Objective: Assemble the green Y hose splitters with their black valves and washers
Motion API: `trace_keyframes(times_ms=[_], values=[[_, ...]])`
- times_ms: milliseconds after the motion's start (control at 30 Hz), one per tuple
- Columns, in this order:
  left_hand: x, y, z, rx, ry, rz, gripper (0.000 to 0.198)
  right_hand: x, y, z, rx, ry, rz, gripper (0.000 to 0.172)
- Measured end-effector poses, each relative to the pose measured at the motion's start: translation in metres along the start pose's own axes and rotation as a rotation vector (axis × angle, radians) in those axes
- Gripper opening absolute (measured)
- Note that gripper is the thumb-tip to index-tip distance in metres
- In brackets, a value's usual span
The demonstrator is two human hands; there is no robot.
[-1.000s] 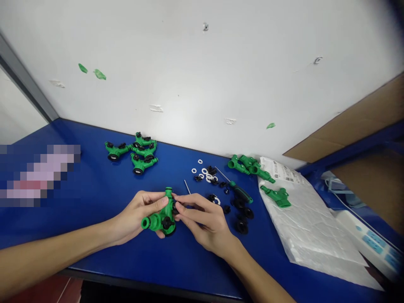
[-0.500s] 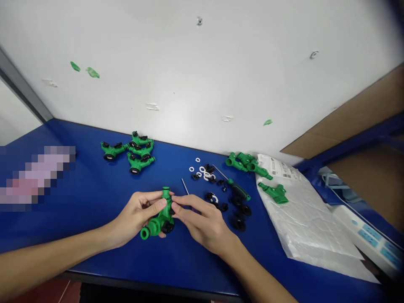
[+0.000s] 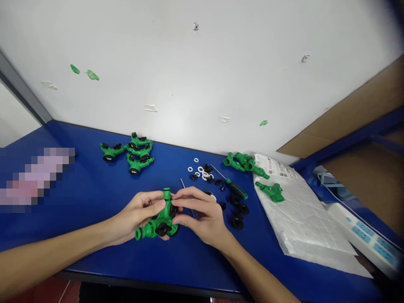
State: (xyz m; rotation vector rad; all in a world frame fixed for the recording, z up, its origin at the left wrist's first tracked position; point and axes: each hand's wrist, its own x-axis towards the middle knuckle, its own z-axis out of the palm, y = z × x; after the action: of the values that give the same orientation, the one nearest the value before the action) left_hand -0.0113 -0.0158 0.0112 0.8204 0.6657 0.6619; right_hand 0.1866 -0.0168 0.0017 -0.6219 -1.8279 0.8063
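The left hand grasps a green hose connector, thumb pressed along its body; some of its fingers are hidden behind. The right hand has thumb and fingertips bracketing a black knob on it; I cannot tell whether they pinch it or merely rest there. The connector is held above the blue table, left of the screwdriver and nearer the person. A crooked knob could jam under twisting, and a weak left grip would let the whole body turn.

Left of the screwdriver, white washers and small black parts lie mixed; a careless right wrist could scatter them. A thin rod, also left, might roll if knocked. Black caps lie just on its near side. To its right, a white bag carries a bare connector, liable to slide if the bag is tugged. Far left of it, four knobbed connectors sit bunched.
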Motion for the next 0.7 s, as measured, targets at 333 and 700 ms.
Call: trace_keyframes(times_ms=[333,700], values=[[0.001,-0.008,-0.006,0.343,0.198,0.324,0.038,0.002,-0.001,0.009,0.131,0.162,0.285,0.01],[-0.003,-0.014,-0.005,0.706,0.292,0.584,0.025,0.003,-0.004,0.007,0.207,0.044,0.436,0.017]])
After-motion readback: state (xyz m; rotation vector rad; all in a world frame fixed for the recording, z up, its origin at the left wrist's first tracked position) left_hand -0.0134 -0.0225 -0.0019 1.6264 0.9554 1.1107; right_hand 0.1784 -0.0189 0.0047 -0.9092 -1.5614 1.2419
